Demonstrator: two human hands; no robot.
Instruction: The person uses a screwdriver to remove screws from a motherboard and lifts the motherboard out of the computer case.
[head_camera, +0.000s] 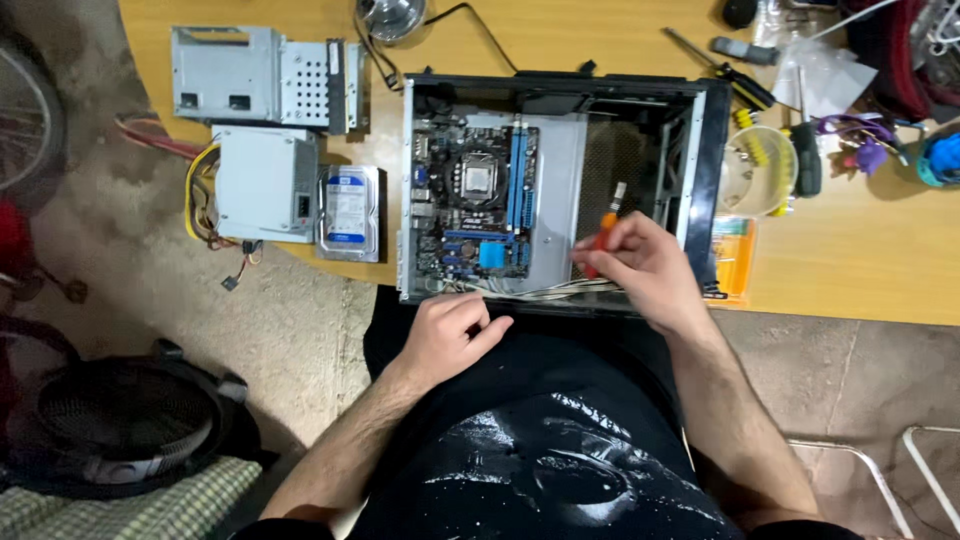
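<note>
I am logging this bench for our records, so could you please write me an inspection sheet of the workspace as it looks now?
Surface: light wooden table, crowded.
Job's things: open black desktop computer case lying flat, green motherboard inside; orange-handled screwdriver.
Clutter: grey metal drive cage, grey power supply box, silver hard drive with blue label, clear plastic tub of yellow-handled tools.
Hands: right hand grips the screwdriver inside the case; left hand rests curled at the case's near edge.
Cables: grey ribbon cables along the case front; yellow and red supply wires.
Surroundings: concrete floor, black fan.
</note>
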